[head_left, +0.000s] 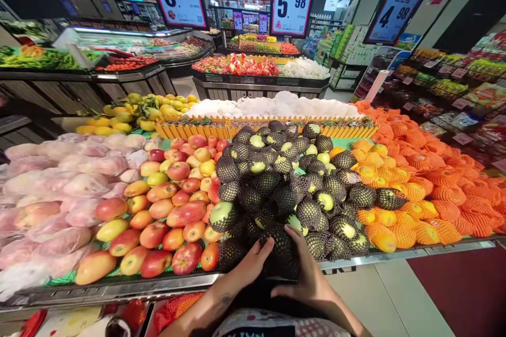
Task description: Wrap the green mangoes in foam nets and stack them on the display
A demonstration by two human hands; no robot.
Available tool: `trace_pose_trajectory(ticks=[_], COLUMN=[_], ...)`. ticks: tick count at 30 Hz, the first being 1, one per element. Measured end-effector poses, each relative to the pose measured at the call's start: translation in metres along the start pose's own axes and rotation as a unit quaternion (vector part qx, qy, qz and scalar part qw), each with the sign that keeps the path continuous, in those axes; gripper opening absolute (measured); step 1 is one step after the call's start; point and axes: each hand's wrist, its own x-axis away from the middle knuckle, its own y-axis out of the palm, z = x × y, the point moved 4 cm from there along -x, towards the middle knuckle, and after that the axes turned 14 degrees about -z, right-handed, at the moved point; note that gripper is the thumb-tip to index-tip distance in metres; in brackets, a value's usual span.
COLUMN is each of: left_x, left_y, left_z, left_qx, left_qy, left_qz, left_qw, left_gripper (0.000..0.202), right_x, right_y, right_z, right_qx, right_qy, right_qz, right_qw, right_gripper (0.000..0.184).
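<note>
At the front edge of the display, a green apple in a black foam net [281,250] sits between my two hands, in shadow. My left hand [253,264] is curved against its left side, fingers partly hidden behind the net. On the other side, my right hand [306,266] presses its fingers along the fruit, with the thumb pointing left below it. Around and beyond them is a heap of black-netted green apples [310,213], several with bare green skin showing. A partly uncovered green apple [222,216] lies to the left of my hands.
Red-yellow apples [161,234] and pink-wrapped fruit [79,184] lie left. Oranges in orange nets [411,226] fill the right. A metal rail [118,290] edges the stand. Behind run a yellow picket border [193,129] and white-wrapped produce [269,106]. Price screens [294,0] hang above.
</note>
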Motion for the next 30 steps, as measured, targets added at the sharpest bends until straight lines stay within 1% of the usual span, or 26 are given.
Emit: trace_pose_trajectory(ticks=[1,3,5,8,9,11,13,15,17,21,23,24,26,28,30], left_x=[0.001,0.004,0.006,0.004,0.002,-0.005,-0.014,-0.025,-0.038,-0.068,-0.088,-0.100,-0.127,-0.158,-0.196], left_y=[0.002,0.004,0.007,0.013,0.016,0.024,0.035,0.044,0.049,0.048,0.042,0.036,0.023,0.008,-0.007], left_z=[0.004,0.012,0.021,0.034,0.038,0.044,0.049,0.055,0.065,0.094,0.114,0.125,0.148,0.169,0.185], left_qx=[-0.026,-0.098,-0.176,-0.262,-0.286,-0.325,-0.356,-0.377,-0.386,-0.400,-0.411,-0.418,-0.433,-0.439,-0.430], left_qy=[-0.002,-0.008,-0.011,-0.007,-0.003,0.005,0.014,0.026,0.034,0.040,0.050,0.052,0.056,0.059,0.058], left_qz=[-0.015,-0.044,-0.079,-0.134,-0.151,-0.182,-0.212,-0.232,-0.237,-0.262,-0.253,-0.232,-0.169,-0.099,-0.055], left_qw=[1.000,0.994,0.981,0.956,0.946,0.928,0.910,0.897,0.891,0.877,0.874,0.877,0.884,0.891,0.899], left_gripper=[0.108,0.104,0.093,0.081,0.081,0.091,0.102,0.105,0.096,0.063,0.052,0.049,0.045,0.043,0.041], right_x=[-0.002,-0.003,-0.002,0.002,0.004,0.008,0.012,0.015,0.018,0.024,0.026,0.027,0.031,0.036,0.042], right_y=[0.006,0.013,0.013,0.005,0.000,-0.010,-0.023,-0.040,-0.063,-0.125,-0.155,-0.168,-0.188,-0.200,-0.203], right_z=[0.007,0.022,0.034,0.043,0.044,0.048,0.051,0.056,0.063,0.089,0.108,0.118,0.141,0.164,0.188], right_qx=[0.002,-0.003,-0.010,-0.019,-0.029,-0.064,-0.097,-0.117,-0.120,-0.055,-0.039,-0.046,-0.081,-0.136,-0.213], right_qy=[0.009,0.023,0.030,0.025,0.023,0.027,0.038,0.047,0.060,0.083,0.072,0.062,0.046,0.049,0.097], right_qz=[0.027,0.070,0.086,0.096,0.103,0.121,0.137,0.148,0.164,0.205,0.194,0.181,0.157,0.145,0.130], right_qw=[1.000,0.997,0.996,0.995,0.994,0.990,0.985,0.981,0.977,0.974,0.978,0.980,0.983,0.979,0.963], right_gripper=[0.116,0.103,0.095,0.091,0.089,0.083,0.079,0.077,0.074,0.070,0.067,0.067,0.069,0.073,0.078])
